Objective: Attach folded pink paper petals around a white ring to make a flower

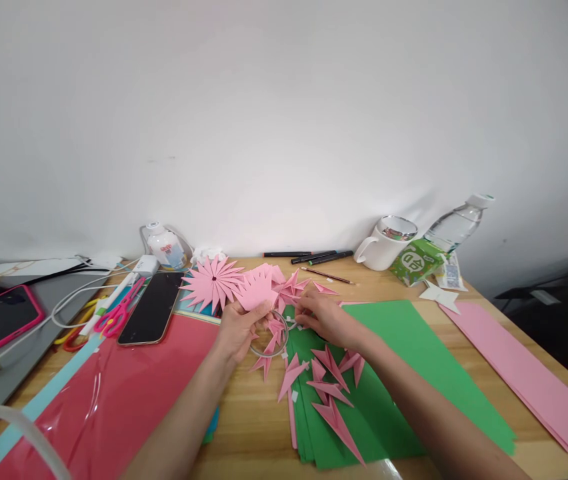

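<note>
My left hand [238,328] pinches a folded pink paper piece [255,292] above a clear tape roll [269,337] on the wooden table. My right hand [325,317] rests its fingertips on small pink paper points [289,290] just right of the roll, fingers curled on them. A finished pink paper flower [213,281] lies behind my left hand. Several folded pink pointed petals [331,390] are spread on the green paper sheets [414,360] under my right forearm.
Red paper [114,400] lies at the front left, with a black phone [151,308] and pink scissors [119,312] behind it. Pink paper strips [524,373] run along the right edge. A white mug [387,243], green packet [417,261], water bottle [457,223] and pens [321,256] stand by the wall.
</note>
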Motion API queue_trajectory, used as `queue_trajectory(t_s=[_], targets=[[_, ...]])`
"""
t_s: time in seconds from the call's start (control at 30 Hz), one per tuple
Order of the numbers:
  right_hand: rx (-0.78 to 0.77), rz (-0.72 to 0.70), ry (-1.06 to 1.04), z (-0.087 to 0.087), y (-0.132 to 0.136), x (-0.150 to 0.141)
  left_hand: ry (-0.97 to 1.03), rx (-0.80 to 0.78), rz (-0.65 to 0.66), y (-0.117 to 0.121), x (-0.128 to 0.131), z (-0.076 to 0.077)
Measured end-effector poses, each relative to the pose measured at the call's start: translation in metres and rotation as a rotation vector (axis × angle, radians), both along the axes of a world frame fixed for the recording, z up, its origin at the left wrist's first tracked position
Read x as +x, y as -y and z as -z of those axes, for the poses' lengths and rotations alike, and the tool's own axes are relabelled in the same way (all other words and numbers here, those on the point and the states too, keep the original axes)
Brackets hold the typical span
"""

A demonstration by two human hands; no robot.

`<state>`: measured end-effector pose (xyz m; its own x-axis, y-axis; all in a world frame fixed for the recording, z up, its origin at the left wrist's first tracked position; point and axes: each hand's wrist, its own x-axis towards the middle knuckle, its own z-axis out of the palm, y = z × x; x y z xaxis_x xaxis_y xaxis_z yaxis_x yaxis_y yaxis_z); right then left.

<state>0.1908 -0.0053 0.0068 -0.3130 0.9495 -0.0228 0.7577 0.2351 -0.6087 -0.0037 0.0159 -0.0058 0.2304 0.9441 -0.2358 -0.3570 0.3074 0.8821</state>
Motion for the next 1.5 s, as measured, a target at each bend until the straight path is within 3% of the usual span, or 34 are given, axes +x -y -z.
queue_trajectory(t_s=[0.17,0.37,0.67,0.87,1.17,1.5], targets=[[-0.106,0.007,-0.343,-0.026,0.001,0.005,-0.094,-0.009,-0.021,0.002,0.002,-0.004],[-0.038,-0.088,-0.539,-0.064,-0.002,-0.01,-0.182,-0.029,0.004,0.006,0.004,-0.01],[0.231,0.034,-0.436,-0.048,-0.017,-0.026,-0.122,0.015,0.06,0.006,0.004,-0.011],[0.222,0.127,-0.316,-0.045,-0.017,-0.035,-0.177,0.107,0.034,0.006,0.006,-0.005],[0.208,0.214,-0.435,-0.039,-0.018,-0.041,-0.201,0.166,0.021,0.006,0.006,-0.004],[0.308,0.053,-0.25,-0.052,-0.007,-0.04,-0.023,0.137,0.192,0.008,0.003,-0.014]])
